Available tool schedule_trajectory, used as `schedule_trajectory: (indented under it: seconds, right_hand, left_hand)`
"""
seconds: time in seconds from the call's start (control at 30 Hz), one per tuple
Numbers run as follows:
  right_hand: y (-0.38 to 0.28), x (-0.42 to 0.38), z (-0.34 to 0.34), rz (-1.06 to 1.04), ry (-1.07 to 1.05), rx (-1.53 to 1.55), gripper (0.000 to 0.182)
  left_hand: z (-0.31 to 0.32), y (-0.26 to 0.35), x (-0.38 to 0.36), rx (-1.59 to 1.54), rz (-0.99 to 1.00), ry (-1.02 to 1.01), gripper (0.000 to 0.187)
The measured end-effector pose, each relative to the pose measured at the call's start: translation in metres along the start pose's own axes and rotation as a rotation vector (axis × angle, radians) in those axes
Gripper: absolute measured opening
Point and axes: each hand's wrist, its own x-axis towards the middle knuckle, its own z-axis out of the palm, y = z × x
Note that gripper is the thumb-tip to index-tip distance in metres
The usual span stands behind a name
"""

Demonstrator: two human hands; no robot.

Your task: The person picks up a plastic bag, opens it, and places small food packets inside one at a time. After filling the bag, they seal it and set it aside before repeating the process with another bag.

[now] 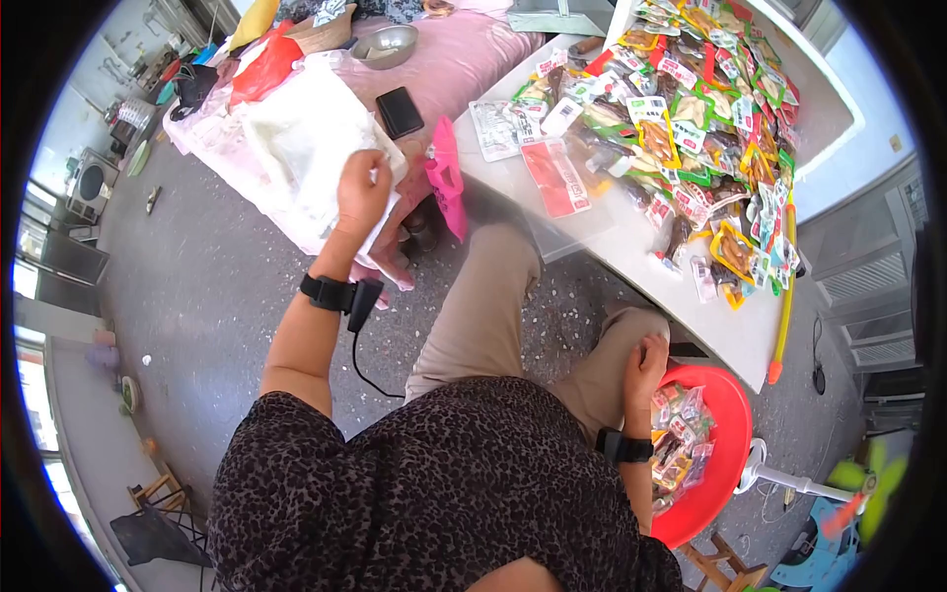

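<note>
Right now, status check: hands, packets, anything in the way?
Left hand curled over white sheeting, grip unclear. Right hand resting on right knee. Packets heaped on white table. Possible obstacle: pink bag between left hand and table.

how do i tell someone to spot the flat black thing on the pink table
Find the pink-covered table at the upper left of the view. There, the left hand is over white sheeting; look just past that hand, by the sheeting's right edge. The black object is a flat rectangle, unlike the pale sheeting and the round metal bowl beyond.
</note>
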Motion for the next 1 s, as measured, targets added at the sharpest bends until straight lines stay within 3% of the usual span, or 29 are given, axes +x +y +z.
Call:
schedule_trajectory:
  seconds: [0.03,0.17,0.3,0.43,0.53,0.8,1.0]
  right_hand:
    - [-0.001,0.001,0.001,-0.007,0.004,-0.017,0.019]
    - [0.000,0.003,0.001,-0.030,0.014,-0.063,0.017]
    - [0.006,0.000,0.005,-0.030,0.023,-0.076,0.016]
    - [0.003,0.001,0.003,-0.026,0.027,-0.081,0.016]
    - [0.002,0.001,0.002,-0.037,0.033,-0.084,0.016]
    - [0.003,0.000,0.004,-0.027,0.038,-0.083,0.015]
    - [0.000,0.003,-0.001,0.076,0.032,0.047,0.016]
  left_hand:
    - [-0.009,-0.012,0.011,0.082,0.059,0.050,0.013]
    - [-0.023,-0.082,0.034,0.418,-0.013,0.020,0.031]
    - [-0.027,-0.129,0.031,0.408,-0.396,-0.452,0.041]
    - [-0.031,-0.133,0.030,0.344,-0.531,-0.551,0.037]
    - [-0.033,-0.133,0.031,0.331,-0.548,-0.508,0.034]
    - [-0.044,-0.114,0.036,0.352,-0.310,-0.311,0.031]
    - [-0.046,-0.009,0.041,0.030,-0.208,-0.282,0.025]
